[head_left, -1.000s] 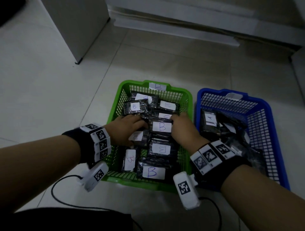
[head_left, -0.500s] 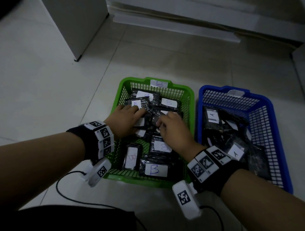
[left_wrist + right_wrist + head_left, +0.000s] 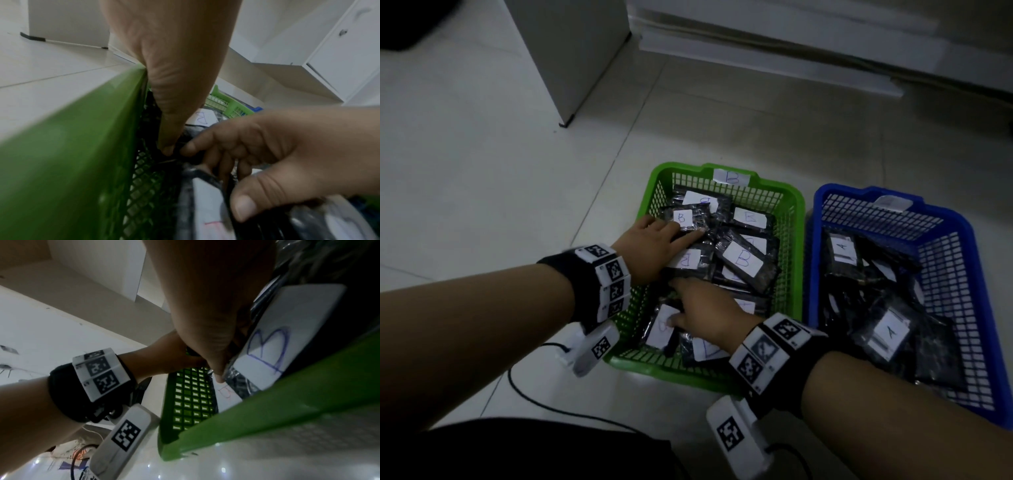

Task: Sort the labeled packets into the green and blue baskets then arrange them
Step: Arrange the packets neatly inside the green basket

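Two hands tidy B packets in the green basket (image 3: 792, 219): left hand (image 3: 654, 246) lies flat at ten o'clock, fingers relaxed; right hand (image 3: 705, 313) pinches a packet (image 3: 662, 327) at seven o'clock, apparently to straighten it.

right hand (image 3: 707, 313) moved to near-left packet (image 3: 662, 325)

"B" on green basket (image 3: 731, 177) tag, its packets (image 3: 742, 259); "A" on blue-basket packets (image 3: 842, 247).

left hand (image 3: 174, 68) reaches down inside the green basket (image 3: 78, 154) wall, thumb beside right hand (image 3: 287, 154) gripping a packet (image 3: 205, 203).
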### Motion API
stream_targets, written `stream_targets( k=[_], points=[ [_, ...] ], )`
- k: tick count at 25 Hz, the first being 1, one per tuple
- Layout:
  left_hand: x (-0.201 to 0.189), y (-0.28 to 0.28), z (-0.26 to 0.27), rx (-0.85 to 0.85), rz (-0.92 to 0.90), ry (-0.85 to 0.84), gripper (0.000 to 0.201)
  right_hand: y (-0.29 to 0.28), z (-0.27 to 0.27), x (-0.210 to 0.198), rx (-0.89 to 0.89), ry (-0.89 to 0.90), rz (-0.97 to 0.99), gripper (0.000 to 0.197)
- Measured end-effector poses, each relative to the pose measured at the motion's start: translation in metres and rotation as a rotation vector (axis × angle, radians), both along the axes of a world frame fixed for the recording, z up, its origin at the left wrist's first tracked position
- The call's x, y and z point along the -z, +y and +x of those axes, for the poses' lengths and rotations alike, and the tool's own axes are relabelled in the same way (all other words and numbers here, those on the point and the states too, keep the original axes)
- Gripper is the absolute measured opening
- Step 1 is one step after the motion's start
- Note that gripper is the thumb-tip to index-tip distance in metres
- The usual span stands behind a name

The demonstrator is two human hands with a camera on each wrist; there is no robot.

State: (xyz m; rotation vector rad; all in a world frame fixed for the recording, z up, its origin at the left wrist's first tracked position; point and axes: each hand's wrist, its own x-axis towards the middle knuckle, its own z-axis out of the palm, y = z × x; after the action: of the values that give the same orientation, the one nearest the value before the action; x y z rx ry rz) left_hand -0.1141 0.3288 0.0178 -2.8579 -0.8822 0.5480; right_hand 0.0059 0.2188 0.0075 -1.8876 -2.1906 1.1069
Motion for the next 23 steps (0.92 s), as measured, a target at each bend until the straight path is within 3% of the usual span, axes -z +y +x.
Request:
stream_targets(
  k=[4,7,13,16,18,23],
  points=[
    [-0.004,-0.001,0.003,-0.024,-0.024,-0.004,0.099,-0.002,-0.006,-0.001,0.105,0.111,-0.105,0.058],
    [-0.004,0.002,0.0,-0.032,-0.05,-0.013,0.1,-0.004,-0.001,0.0,0.242,0.18,-0.118,0.042],
    [-0.005,0.005,0.003,-0.038,-0.063,-0.034,0.099,-0.011,0.02,-0.011,0.544,0.069,-0.089,0.029],
    [-0.006,0.005,0.003,-0.031,-0.064,-0.04,0.099,-0.011,0.012,-0.003,0.659,0.075,-0.135,0.04],
    [-0.007,0.004,0.002,-0.024,-0.069,-0.038,0.099,-0.01,0.007,0.003,0.689,0.06,-0.145,0.042],
    [-0.014,0.003,-0.003,-0.001,-0.138,-0.091,0.091,-0.007,0.024,0.003,0.6,0.16,-0.192,0.019]
  ],
)
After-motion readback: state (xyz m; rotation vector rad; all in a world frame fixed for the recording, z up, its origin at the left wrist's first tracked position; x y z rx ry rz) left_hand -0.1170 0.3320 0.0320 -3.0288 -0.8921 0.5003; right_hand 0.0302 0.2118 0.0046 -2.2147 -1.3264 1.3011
